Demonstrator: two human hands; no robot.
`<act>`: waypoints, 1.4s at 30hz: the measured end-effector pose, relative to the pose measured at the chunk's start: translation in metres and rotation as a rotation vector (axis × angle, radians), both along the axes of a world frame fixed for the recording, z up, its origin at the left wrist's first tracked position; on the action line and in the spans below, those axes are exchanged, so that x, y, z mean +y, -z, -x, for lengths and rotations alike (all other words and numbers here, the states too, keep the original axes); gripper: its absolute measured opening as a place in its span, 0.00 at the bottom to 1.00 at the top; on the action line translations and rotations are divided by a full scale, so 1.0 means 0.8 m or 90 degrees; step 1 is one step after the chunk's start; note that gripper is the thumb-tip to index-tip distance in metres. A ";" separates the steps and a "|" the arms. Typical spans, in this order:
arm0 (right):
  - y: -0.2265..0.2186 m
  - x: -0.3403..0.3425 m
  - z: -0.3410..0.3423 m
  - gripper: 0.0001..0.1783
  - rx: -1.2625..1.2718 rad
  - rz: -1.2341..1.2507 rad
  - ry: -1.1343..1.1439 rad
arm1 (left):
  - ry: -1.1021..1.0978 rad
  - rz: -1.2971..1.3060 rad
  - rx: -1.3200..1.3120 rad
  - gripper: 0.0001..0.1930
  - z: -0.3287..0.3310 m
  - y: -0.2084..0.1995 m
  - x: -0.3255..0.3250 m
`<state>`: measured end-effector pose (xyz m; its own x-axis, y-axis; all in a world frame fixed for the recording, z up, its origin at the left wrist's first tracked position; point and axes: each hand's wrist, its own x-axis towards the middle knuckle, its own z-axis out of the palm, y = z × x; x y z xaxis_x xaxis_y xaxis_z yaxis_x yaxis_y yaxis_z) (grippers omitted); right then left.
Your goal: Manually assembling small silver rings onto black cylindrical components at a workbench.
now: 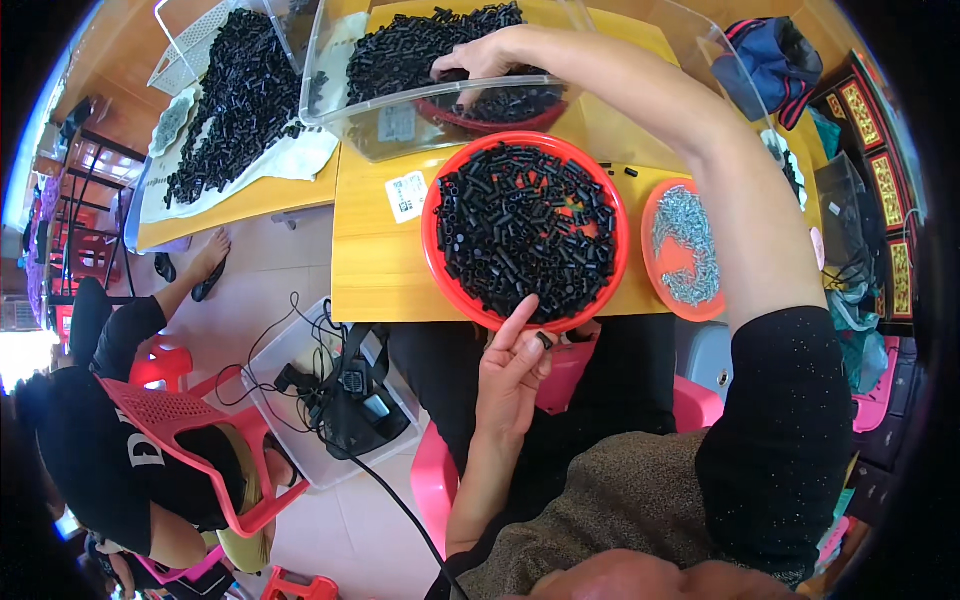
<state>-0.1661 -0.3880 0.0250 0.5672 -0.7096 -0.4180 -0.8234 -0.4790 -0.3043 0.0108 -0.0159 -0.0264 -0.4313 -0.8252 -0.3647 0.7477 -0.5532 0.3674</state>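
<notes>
My left hand [512, 365] is at the near edge of a round red basin [428, 240], its index finger stretched toward the rim. Between its thumb and curled fingers it pinches a small black tube [544, 341]. Many short black tubes [525, 235] fill the basin, with bits of red bottom showing between them. My right arm reaches far forward, and my right hand [478, 62] is inside a clear plastic bin [370, 150], over a heap of black tubes [400, 50]. Its fingers are apart, and nothing shows in them; some fingertips are hard to make out.
A red-orange dish [653, 262] of small silver screws stands right of the basin. Loose black pieces [630, 172] and a white label [406, 197] lie on the yellow table [375, 280]. Another black heap [240, 100] is at left. A person [110, 460] sits on a pink chair [215, 425]; cables trail from a floor crate [290, 350].
</notes>
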 end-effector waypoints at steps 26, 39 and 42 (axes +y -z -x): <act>-0.071 0.251 0.028 0.22 -0.305 -0.078 0.131 | -0.011 0.019 0.015 0.28 -0.004 0.002 0.000; -0.028 0.281 0.062 0.17 -0.388 -0.223 0.417 | -0.009 -0.001 -0.007 0.26 0.001 -0.002 0.001; -0.028 0.284 0.068 0.16 -0.355 -0.203 0.434 | -0.008 0.006 0.000 0.26 0.001 -0.002 0.001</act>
